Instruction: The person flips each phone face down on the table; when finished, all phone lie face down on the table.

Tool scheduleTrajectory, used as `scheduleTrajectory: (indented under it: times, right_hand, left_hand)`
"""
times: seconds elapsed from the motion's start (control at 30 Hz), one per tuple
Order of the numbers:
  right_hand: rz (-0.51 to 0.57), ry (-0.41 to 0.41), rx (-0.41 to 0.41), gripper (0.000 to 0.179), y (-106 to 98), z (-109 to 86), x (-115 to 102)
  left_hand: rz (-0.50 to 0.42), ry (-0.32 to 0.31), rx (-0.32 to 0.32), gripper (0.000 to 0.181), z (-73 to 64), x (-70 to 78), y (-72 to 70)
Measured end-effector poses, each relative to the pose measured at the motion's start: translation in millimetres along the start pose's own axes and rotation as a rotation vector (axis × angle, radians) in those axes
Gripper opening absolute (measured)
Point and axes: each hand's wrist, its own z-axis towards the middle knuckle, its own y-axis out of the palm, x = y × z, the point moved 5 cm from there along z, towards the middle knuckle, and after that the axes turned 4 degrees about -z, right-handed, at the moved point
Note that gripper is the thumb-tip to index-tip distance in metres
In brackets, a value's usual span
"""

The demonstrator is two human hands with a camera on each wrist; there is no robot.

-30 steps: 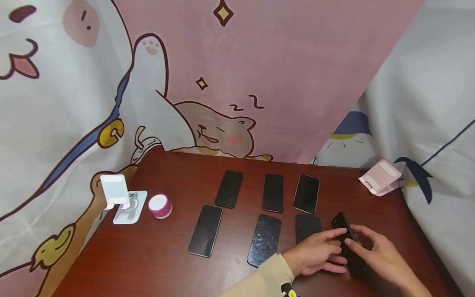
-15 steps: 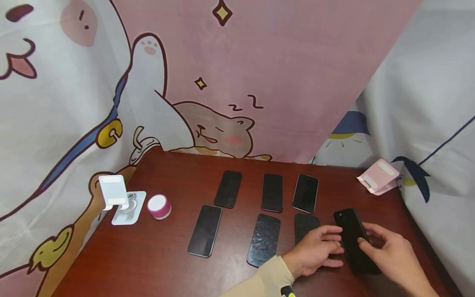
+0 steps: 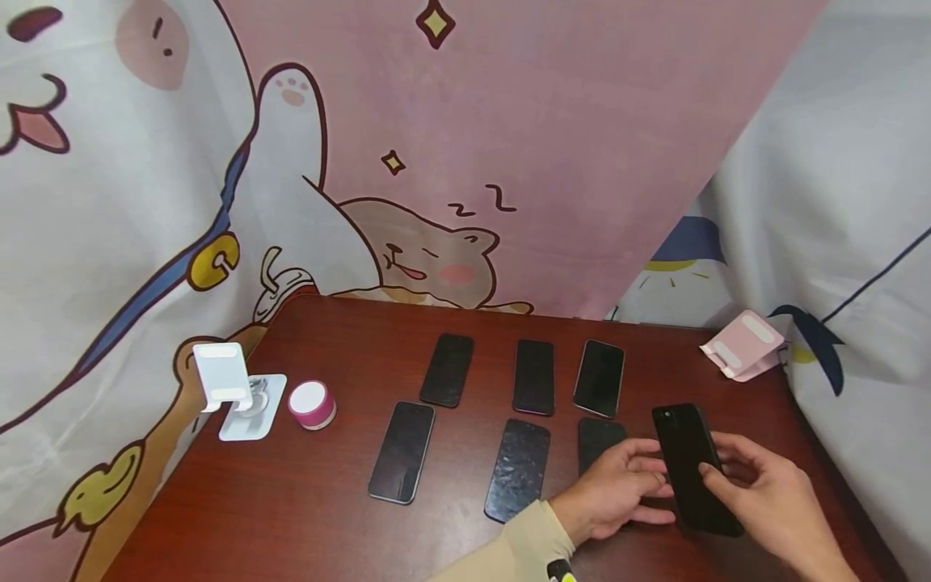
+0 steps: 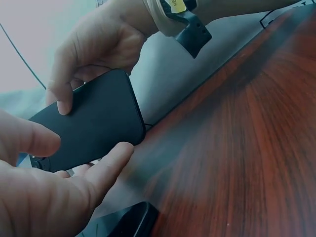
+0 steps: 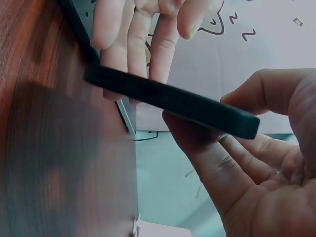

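Observation:
A black smartphone (image 3: 696, 470), its back and corner camera turned up in the head view, is held above the table by my right hand (image 3: 773, 493). The thumb presses on the back while the other fingers go underneath. My left hand (image 3: 614, 489) lies along the phone's left side with fingers loosely extended. In the right wrist view the phone (image 5: 173, 102) appears edge-on, the left fingers (image 5: 140, 49) reaching behind its edge and the left thumb apart from it. Whether those fingers touch it I cannot tell. Its screen side is hidden from the head view.
Several dark phones lie on the red-brown table, including a scuffed phone (image 3: 518, 470) and a partly covered phone (image 3: 600, 440) by the left hand. A white stand (image 3: 225, 376) and pink-white round jar (image 3: 312, 404) are left; a pink stand (image 3: 745, 346) is back right. Printed curtains (image 3: 567, 162) border the table.
The held phone has turned from a steep tilt to show its back more fully. My left fingers and thumb have moved off its back to its left side.

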Motion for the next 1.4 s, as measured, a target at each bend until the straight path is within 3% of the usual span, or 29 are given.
scheduleTrajectory:
  times: [0.4,0.6,0.77,0.93,1.13,1.4]
  right_hand:
    - [-0.05,0.069,-0.013,0.056,13,12.3,25]
    - [-0.057,0.177,-0.101,0.067,26,17.8,45]
    - [-0.033,0.241,-0.213,0.077,35,20.1,58]
    - [-0.033,0.276,-0.244,0.075,40,22.1,65]
    - [-0.114,0.213,-0.237,0.064,41,24.1,63]
    - [-0.156,0.154,-0.278,0.065,37,24.3,55]
  left_hand:
    - [0.092,0.042,0.071,0.048,0.1,3.0,-7.6]
    - [0.221,0.054,0.099,0.049,-0.6,6.3,-9.4]
    - [0.313,0.011,0.116,0.048,-0.4,5.8,-9.8]
    - [0.347,-0.051,0.087,0.046,1.3,6.6,-10.9]
    - [0.331,-0.093,0.037,0.047,3.2,9.4,-12.8]
    - [0.304,-0.046,0.073,0.038,2.8,14.6,-16.7]
